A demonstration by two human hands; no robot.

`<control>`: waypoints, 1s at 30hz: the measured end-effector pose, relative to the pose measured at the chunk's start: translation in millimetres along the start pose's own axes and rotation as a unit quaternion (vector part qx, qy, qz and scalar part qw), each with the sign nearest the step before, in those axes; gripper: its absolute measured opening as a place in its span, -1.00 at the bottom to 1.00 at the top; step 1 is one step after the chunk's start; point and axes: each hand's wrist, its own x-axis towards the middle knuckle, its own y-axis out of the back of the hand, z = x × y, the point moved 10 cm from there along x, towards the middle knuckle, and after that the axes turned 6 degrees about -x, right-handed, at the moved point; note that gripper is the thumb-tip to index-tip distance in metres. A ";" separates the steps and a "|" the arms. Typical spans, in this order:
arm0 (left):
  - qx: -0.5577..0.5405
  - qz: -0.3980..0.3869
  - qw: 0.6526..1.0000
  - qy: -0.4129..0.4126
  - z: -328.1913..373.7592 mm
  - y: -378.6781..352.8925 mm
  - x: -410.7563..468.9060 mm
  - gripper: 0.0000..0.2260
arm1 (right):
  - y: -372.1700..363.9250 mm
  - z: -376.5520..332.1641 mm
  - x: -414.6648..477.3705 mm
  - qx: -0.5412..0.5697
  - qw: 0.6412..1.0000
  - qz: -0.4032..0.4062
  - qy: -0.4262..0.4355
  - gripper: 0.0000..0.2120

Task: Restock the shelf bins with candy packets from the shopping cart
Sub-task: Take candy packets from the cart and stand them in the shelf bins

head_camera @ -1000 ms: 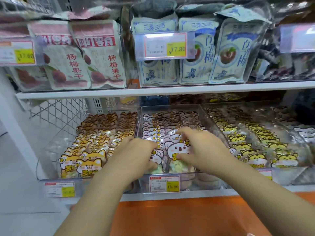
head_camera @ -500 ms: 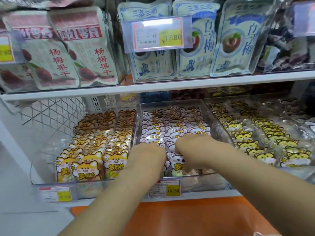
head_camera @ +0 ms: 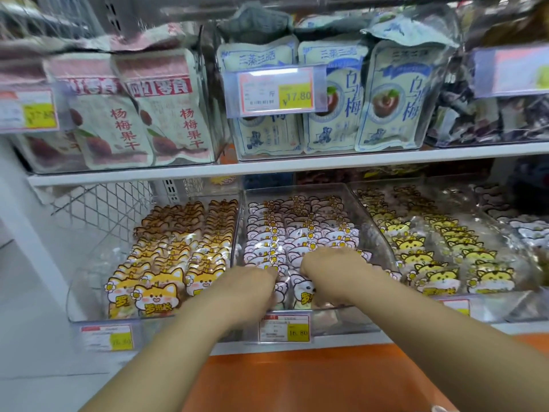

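My left hand (head_camera: 252, 285) and right hand (head_camera: 332, 270) reach down among the pink candy packets (head_camera: 300, 233) in the middle clear bin (head_camera: 350, 318). My fingers are hidden, so I can't tell whether they're gripping anything.

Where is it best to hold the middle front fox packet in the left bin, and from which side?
Best pinch its top edge from above. The fox packet stands upright behind the front wall of the left bin, others close behind and beside it, so only the top seems free.
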 end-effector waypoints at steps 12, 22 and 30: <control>-0.103 0.054 0.993 0.009 -2.5 -7.1 -13.2 -0.60 | 0.8 7.3 -19.7 0.185 0.982 0.009 0.044 -0.51; -0.033 0.091 0.995 -0.025 54.0 35.1 18.2 -0.73 | -15.7 62.8 -48.9 -0.083 0.996 0.023 -0.023 -0.96; 0.018 0.005 1.000 -0.010 61.2 14.7 46.8 -0.77 | -26.1 50.8 -21.2 -0.097 0.995 -0.007 -0.001 -0.85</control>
